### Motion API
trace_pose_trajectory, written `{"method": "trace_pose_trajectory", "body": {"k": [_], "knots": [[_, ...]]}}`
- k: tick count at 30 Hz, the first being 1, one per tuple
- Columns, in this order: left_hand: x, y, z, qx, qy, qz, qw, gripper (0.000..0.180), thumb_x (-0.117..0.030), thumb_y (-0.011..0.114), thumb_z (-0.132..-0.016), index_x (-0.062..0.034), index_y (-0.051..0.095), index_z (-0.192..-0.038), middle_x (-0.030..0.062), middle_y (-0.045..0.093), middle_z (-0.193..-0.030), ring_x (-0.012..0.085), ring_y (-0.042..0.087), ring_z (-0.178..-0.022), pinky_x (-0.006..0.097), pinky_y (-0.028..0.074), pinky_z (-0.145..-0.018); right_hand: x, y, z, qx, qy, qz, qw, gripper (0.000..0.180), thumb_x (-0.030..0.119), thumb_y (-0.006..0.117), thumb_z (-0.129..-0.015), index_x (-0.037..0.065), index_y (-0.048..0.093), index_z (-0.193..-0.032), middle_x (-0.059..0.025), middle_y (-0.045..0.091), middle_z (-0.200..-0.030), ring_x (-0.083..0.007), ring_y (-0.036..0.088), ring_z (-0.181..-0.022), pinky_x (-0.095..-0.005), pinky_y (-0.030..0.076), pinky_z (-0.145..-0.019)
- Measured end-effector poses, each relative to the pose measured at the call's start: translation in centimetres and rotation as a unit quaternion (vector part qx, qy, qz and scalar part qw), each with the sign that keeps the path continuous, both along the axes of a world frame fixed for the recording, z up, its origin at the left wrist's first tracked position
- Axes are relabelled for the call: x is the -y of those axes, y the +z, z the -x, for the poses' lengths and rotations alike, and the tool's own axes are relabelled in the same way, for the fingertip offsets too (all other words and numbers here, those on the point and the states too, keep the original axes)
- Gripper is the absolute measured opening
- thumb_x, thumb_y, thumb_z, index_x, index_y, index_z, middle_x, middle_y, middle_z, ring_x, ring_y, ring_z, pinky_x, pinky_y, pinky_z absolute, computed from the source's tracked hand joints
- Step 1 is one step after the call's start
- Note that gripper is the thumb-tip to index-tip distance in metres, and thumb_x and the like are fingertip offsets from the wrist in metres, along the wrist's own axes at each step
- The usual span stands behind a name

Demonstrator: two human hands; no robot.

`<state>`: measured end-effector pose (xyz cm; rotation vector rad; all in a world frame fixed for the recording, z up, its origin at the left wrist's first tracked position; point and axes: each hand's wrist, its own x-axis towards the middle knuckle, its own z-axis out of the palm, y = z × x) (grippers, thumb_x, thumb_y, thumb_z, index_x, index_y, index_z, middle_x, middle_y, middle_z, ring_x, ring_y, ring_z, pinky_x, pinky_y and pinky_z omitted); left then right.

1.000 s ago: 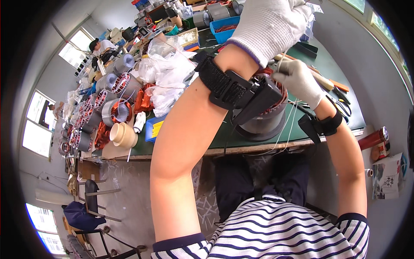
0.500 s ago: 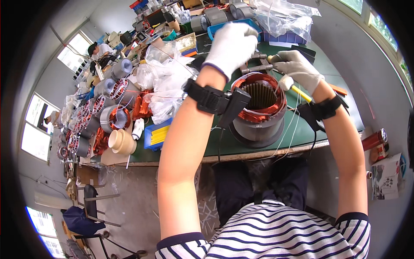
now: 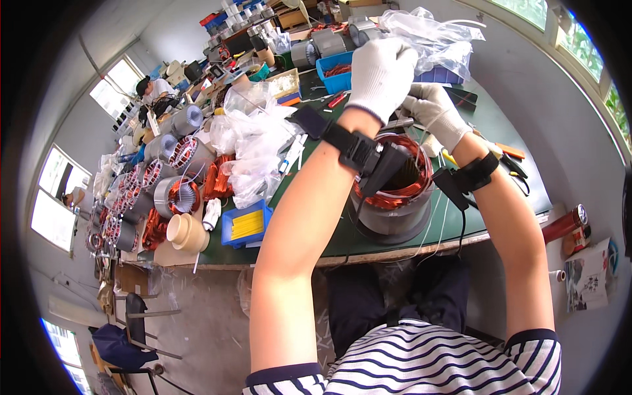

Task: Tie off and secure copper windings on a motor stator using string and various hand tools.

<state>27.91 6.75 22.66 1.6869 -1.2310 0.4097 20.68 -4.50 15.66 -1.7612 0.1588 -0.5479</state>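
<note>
Green workbench (image 3: 507,122) carried one copper-wound stator (image 3: 395,191) beneath two gloved hands, left hand (image 3: 382,76) and right hand (image 3: 434,115), whose grips I cannot tell.

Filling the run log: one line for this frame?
left hand: white glove, raised above grey motor stator with copper windings | right hand: gloved, beside left hand, grip unclear | stator upright on green table

We have one view only, from a camera worn on the head, looking steeply down and forward over our own striped shirt (image 3: 421,362) and forearms. It sits close above the green workbench (image 3: 329,230). The fisheye bends the bench edge and takes in windows (image 3: 49,217) at the left rim.
</note>
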Motion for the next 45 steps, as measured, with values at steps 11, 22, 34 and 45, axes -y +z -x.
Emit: {"method": "trace_pose_trajectory", "body": {"k": [11,22,34,45], "knots": [[1.8,1.3,1.2,0.059,0.058,0.107,0.991,0.019,-0.021,0.065,-0.076,-0.0026,0.069,-0.076,0.0193,0.064,-0.072,0.0345,0.065,-0.071,0.04,0.051,-0.066,-1.1,0.2,1.1,-0.012,0.038,-0.15,0.988,0.01,0.007,0.063,-0.084,-0.001,0.067,-0.089,-0.0017,0.062,-0.071,-0.0079,0.056,-0.059,-0.0213,0.046,-0.054],[0.0,-3.7,-0.2,0.018,0.067,-0.054,0.996,0.02,-0.021,0.064,-0.08,-0.0027,0.069,-0.08,0.011,0.065,-0.063,0.0199,0.066,-0.06,0.031,0.05,-0.059,1.3,-2.6,1.3,-0.017,0.015,-0.212,0.977,0.016,0.006,0.062,-0.084,0.0,0.065,-0.099,-0.0047,0.063,-0.072,-0.0075,0.055,-0.053,-0.0198,0.045,-0.047],[-0.7,-4.5,1.0,0.03,0.121,-0.338,0.933,0.019,-0.026,0.063,-0.079,-0.0106,0.071,-0.086,0.0157,0.067,-0.084,0.0331,0.065,-0.081,0.039,0.052,-0.075,2.8,4.7,2.8,0.177,-0.151,0.087,0.969,0.018,0.015,0.058,-0.09,0.003,0.07,-0.094,0.0035,0.058,-0.071,-0.003,0.046,-0.062,-0.0182,0.036,-0.055],[-0.3,-5.3,-0.6,0.064,0.122,-0.328,0.935,0.023,-0.027,0.061,-0.079,-0.0087,0.071,-0.088,0.0181,0.066,-0.087,0.0354,0.063,-0.084,0.041,0.051,-0.077,1.6,4.3,5.3,0.095,-0.108,0.06,0.988,0.025,0.019,0.059,-0.09,0.003,0.066,-0.108,0.0019,0.063,-0.082,-0.0021,0.042,-0.06,-0.0167,0.034,-0.054]]}}
